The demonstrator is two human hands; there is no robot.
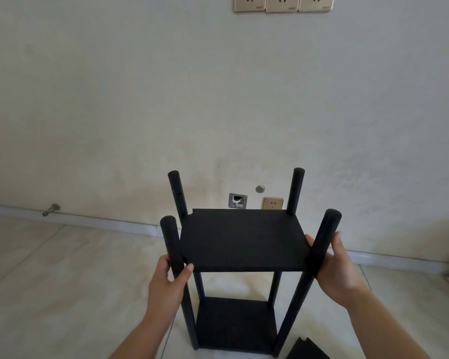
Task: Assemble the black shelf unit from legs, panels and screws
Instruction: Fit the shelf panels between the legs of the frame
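Note:
The black shelf unit stands upright on the floor in front of me. Its four round legs rise past an upper panel (241,239); a lower panel (233,323) sits near the floor. My left hand (170,281) wraps the front left leg (171,244) just below the upper panel's corner. My right hand (335,270) grips the front right leg (319,252) at that panel's right edge. The two rear legs (178,195) (296,190) stand free, each showing a small screw hole.
A loose black panel (307,349) lies on the tiled floor at the bottom right. The wall behind carries a low outlet (272,203), an open wall box (237,201) and a metal door stop (51,209) near the baseboard.

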